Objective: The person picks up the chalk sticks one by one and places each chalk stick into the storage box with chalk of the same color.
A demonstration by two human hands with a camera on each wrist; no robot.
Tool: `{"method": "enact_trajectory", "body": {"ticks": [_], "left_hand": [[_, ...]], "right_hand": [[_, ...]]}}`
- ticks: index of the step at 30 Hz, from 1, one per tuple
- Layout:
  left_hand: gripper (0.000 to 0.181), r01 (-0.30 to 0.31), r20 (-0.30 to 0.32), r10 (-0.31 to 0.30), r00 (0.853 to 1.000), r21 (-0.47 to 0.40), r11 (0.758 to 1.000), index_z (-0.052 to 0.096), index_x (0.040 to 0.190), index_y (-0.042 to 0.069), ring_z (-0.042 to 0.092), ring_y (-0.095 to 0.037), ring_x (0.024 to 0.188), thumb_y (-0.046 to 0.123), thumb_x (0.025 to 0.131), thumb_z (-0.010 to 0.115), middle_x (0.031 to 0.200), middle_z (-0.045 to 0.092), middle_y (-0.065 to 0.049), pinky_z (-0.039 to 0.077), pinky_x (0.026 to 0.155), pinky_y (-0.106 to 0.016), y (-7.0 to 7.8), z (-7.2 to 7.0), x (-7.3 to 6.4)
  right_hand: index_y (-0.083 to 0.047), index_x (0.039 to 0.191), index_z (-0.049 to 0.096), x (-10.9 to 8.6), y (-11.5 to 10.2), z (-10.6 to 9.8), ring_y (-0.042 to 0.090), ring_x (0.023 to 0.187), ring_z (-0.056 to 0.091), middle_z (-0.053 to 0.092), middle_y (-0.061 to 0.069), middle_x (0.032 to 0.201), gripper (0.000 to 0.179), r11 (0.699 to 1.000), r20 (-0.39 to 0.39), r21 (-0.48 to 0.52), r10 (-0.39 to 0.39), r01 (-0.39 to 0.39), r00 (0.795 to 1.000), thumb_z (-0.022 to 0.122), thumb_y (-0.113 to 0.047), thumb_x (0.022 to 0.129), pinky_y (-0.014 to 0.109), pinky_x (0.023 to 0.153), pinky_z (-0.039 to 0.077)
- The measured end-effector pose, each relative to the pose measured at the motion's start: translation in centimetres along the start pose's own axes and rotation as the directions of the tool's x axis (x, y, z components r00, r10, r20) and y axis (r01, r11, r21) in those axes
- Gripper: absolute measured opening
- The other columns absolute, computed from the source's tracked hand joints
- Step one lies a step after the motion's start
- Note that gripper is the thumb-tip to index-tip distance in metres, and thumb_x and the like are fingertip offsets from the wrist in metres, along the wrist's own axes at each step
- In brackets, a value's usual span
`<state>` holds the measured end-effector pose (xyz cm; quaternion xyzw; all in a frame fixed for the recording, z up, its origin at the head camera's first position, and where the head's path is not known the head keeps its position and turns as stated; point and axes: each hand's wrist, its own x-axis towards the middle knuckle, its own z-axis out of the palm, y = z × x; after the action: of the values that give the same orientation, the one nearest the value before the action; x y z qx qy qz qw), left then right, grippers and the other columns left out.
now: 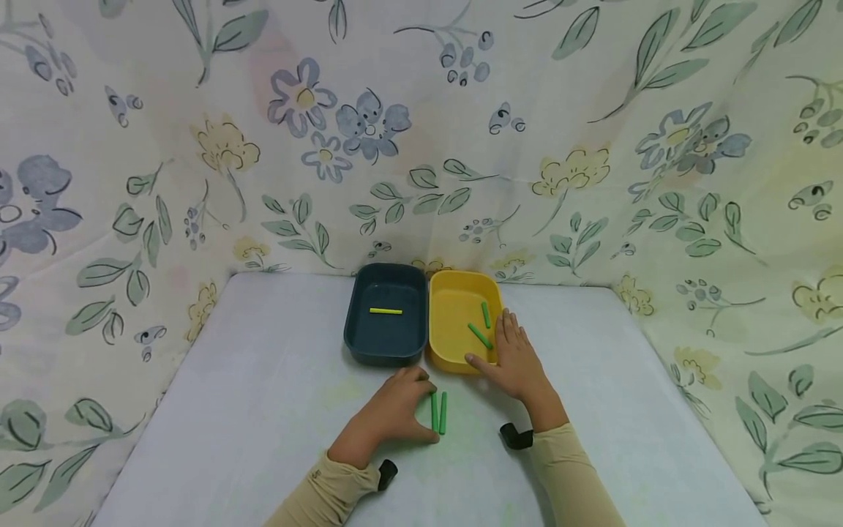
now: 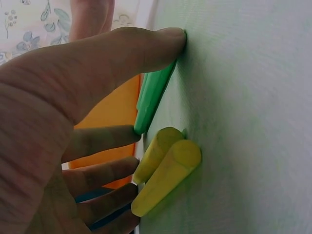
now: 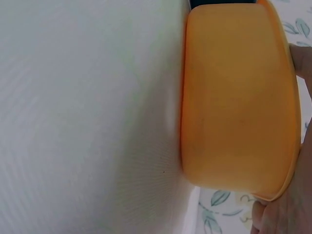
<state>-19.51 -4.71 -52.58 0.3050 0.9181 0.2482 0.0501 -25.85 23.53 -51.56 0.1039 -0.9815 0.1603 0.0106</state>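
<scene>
My left hand (image 1: 391, 411) is low over the table, pinching a green chalk stick (image 2: 157, 90) end to end between thumb and index fingertip. Right beside it lies a second green chalk stick (image 1: 443, 413). Two yellow chalk sticks (image 2: 170, 173) rest near the other fingers in the left wrist view; the hand hides them from the head view. With straight fingers along its right side and the thumb at its front rim, my right hand (image 1: 516, 362) touches the yellow tray (image 3: 239, 97). Inside that tray are two green chalk sticks (image 1: 480, 336).
Against the yellow tray's left side stands a dark blue tray (image 1: 385, 350), with one yellow chalk stick (image 1: 386, 311) in it. Both trays sit near the back edge of the white table (image 1: 263, 380). A floral cloth (image 1: 421, 146) hangs behind.
</scene>
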Motion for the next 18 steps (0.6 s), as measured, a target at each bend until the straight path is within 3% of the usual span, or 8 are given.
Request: {"method": "enact_trajectory", "body": {"ticks": [18], "left_hand": [[0.076, 0.006, -0.004, -0.006, 1.0, -0.011, 1.0, 0.072, 0.134, 0.012, 0.055, -0.021, 0.121, 0.052, 0.074, 0.095, 0.131, 0.063, -0.003, 0.051, 0.106, -0.043, 0.36, -0.19, -0.19]], "right_hand": [[0.006, 0.168, 0.012, -0.14, -0.05, -0.15, 0.04, 0.166, 0.005, 0.002, 0.021, 0.178, 0.122, 1.0, -0.01, 0.004, -0.013, 0.013, 1.0, 0.047, -0.085, 0.094, 0.059, 0.134, 0.014]]}}
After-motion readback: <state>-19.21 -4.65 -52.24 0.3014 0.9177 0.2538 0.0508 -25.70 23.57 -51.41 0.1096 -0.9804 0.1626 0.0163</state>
